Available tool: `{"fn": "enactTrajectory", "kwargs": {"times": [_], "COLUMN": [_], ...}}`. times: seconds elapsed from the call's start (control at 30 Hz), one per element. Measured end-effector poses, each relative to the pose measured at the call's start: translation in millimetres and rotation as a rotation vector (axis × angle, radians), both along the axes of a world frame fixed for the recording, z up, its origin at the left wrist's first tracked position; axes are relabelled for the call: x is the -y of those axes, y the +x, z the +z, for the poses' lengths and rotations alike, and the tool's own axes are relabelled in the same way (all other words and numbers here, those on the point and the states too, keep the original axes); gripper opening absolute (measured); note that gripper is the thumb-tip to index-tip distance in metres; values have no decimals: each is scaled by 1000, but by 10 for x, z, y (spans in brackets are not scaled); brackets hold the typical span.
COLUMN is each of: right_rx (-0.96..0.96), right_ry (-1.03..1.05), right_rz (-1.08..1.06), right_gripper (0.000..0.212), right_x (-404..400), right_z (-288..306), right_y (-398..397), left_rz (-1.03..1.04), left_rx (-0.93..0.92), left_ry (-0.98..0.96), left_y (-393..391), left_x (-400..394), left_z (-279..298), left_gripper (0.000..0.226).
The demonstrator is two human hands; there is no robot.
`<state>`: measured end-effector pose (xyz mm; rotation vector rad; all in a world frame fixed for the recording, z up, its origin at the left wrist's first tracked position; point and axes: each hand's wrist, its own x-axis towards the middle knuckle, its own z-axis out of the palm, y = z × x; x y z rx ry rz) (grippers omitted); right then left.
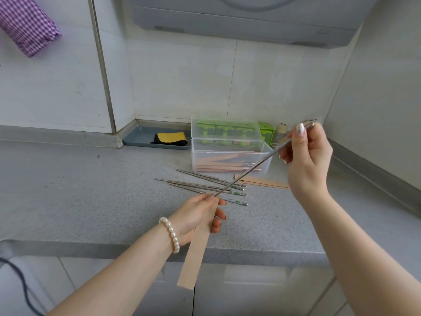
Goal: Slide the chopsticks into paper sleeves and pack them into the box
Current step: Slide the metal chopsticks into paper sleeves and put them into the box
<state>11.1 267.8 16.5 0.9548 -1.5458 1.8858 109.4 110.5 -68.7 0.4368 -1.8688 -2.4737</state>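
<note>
The left hand (pixel 200 213), a pearl bracelet (pixel 170 233) on its wrist, pinches the top end of a long tan paper sleeve (pixel 196 245) that hangs down toward the near edge of the grey speckled counter (pixel 91 197). The right hand (pixel 305 156) grips the upper end of a pair of thin steel chopsticks (pixel 255 167), slanted so that the tips meet the sleeve's mouth at the left fingers (whether they are inside cannot be told). More loose steel chopsticks (pixel 205 185) lie on the counter just beyond the left hand. Behind them stands the clear plastic box (pixel 230 160), lid open, with sleeved chopsticks inside. Spare tan sleeves (pixel 264 181) lie flat to its right.
</note>
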Motion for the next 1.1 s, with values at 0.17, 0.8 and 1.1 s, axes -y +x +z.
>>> {"fn": "enactTrajectory", "kwargs": {"times": [0.17,0.8,1.1], "right_rx": [-30,787,677], "right_ry": [10,585,970], "right_rz": [6,216,421], "right_gripper": [26,19,21], "right_x": [7,128,448], "right_z": [9,-206,-448], "right_y": [62,-515,-273], "left_rz": [15,-224,-128], "left_rx": [7,-40,-5], "left_ry": [-18,-212,-164], "left_y": [-4,33,36], "left_x": [19,-72,51], "left_z": [3,21,54], "left_gripper": [30,40,38]}}
